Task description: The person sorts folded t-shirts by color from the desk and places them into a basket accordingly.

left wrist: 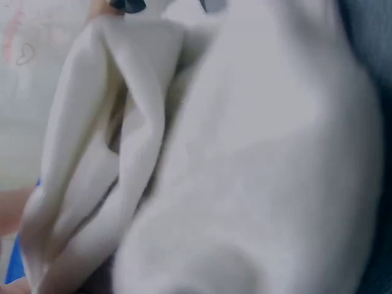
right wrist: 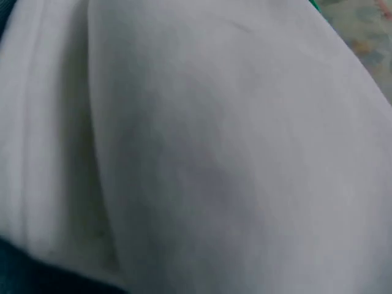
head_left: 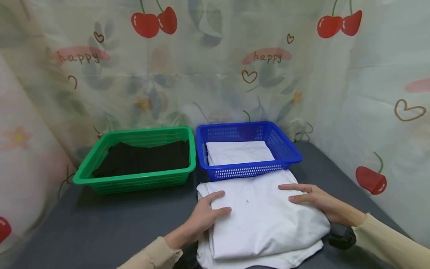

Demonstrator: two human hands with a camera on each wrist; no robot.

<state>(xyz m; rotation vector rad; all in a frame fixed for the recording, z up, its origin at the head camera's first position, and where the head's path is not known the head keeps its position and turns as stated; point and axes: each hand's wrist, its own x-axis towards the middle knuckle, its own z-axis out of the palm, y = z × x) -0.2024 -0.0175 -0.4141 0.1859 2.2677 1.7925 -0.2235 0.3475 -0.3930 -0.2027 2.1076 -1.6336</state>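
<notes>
A folded white garment, with folded layers and a small dark mark on top, lies or is held in front of the blue basket in the head view. My left hand holds its left side, thumb and index finger over the top; the other fingers are hidden. At the right side my right hand grips likewise, its lower fingers out of sight under the cloth. Loose folds of the garment fill the left wrist view, with bits of finger at the left edge. Only white cloth shows closely in the right wrist view.
The blue basket at the back holds another folded white cloth. Left of it stands a green basket with dark folded cloth. Both are on a dark grey table, with a printed curtain behind and beside it.
</notes>
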